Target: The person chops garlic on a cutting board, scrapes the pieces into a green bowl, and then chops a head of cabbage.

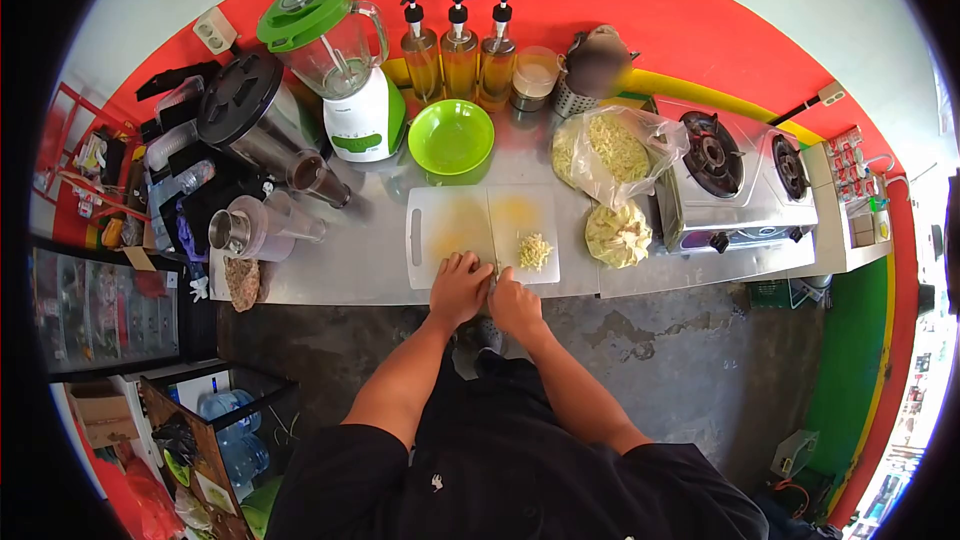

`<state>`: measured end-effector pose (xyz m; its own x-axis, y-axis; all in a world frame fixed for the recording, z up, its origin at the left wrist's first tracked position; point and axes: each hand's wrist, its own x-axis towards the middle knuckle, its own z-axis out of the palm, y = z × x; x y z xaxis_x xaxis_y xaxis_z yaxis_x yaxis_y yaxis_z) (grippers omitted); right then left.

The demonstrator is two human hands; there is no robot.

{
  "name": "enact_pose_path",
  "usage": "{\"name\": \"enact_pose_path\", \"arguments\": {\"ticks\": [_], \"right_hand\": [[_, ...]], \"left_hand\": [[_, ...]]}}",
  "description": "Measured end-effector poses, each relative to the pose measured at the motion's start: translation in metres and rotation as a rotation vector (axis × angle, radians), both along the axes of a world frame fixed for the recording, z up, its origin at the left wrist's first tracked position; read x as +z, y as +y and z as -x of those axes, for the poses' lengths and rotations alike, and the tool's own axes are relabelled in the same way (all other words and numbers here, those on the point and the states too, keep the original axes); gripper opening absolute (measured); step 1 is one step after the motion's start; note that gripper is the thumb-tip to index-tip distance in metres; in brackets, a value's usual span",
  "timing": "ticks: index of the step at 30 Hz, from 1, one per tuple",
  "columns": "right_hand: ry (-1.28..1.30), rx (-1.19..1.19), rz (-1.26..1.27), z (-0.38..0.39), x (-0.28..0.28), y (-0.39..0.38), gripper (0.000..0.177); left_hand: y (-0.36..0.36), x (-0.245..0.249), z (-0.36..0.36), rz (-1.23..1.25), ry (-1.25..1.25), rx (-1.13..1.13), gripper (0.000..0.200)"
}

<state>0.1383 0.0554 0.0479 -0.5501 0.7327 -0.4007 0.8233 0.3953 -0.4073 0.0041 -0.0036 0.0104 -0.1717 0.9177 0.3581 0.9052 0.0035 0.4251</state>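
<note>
2 hands (460, 287) (516, 304) on 1 cutting board (450, 225); 3 bottles (459, 48)

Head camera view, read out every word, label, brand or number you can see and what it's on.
Nothing here can be read.
Blender base: a small dark mark, too small to read.
Packets on the right wall rack: print too blurred to read.
Pump bottles: no label shows.

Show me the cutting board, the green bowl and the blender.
cutting board (450, 230): head view, bare left half of its top.
green bowl (451, 136): head view, its bare inside.
blender (365, 125): head view, its white and green base.
</note>
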Motion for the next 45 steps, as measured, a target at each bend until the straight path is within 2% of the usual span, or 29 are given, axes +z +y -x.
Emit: {"name": "enact_pose_path", "arguments": {"ticks": [8, 13, 18, 20, 23, 26, 28, 32, 34, 37, 40, 45], "right_hand": [[0.001, -0.062, 0.074, -0.003, -0.003, -0.012, 0.041], [-0.027, -0.069, 0.026, 0.000, -0.005, -0.003, 0.039], [-0.097, -0.099, 0.013, 0.005, -0.008, -0.019, 0.035], [-0.153, -0.098, -0.055, 0.014, -0.003, -0.015, 0.027], [-0.145, -0.065, -0.078, 0.020, 0.003, -0.003, 0.027], [-0.188, -0.102, 0.035, 0.018, 0.014, -0.006, 0.031], [-0.208, -0.109, 0.024, 0.017, 0.011, -0.017, 0.032], [-0.174, -0.184, 0.032, 0.025, 0.006, -0.011, 0.034], [-0.174, -0.160, 0.026, 0.025, 0.003, -0.004, 0.035], [-0.155, -0.126, -0.003, 0.020, 0.001, -0.010, 0.037], [-0.201, -0.184, 0.023, 0.016, -0.005, -0.020, 0.038], [-0.126, -0.089, -0.009, 0.019, -0.003, 0.004, 0.032]], "left_hand": [[-0.005, -0.004, -0.005, -0.020, 0.038, -0.030, 0.010], [-0.008, -0.004, -0.005, -0.046, -0.113, -0.004, 0.011], [-0.004, -0.006, 0.003, -0.028, -0.159, -0.065, 0.010], [-0.004, -0.006, 0.004, 0.004, -0.165, -0.070, 0.010], [-0.003, -0.004, 0.005, 0.012, -0.213, -0.052, 0.013], [0.002, -0.014, 0.008, -0.049, -0.355, -0.006, 0.018], [0.005, -0.016, 0.010, -0.020, -0.462, 0.018, 0.022], [0.004, -0.016, 0.010, -0.025, -0.474, 0.045, 0.023], [0.003, -0.014, 0.011, -0.109, -0.465, 0.017, 0.022], [0.001, -0.016, 0.010, -0.022, -0.461, -0.007, 0.019], [0.002, -0.018, 0.009, -0.044, -0.468, -0.005, 0.018], [0.000, -0.017, 0.013, -0.125, -0.440, -0.046, 0.017]]}}
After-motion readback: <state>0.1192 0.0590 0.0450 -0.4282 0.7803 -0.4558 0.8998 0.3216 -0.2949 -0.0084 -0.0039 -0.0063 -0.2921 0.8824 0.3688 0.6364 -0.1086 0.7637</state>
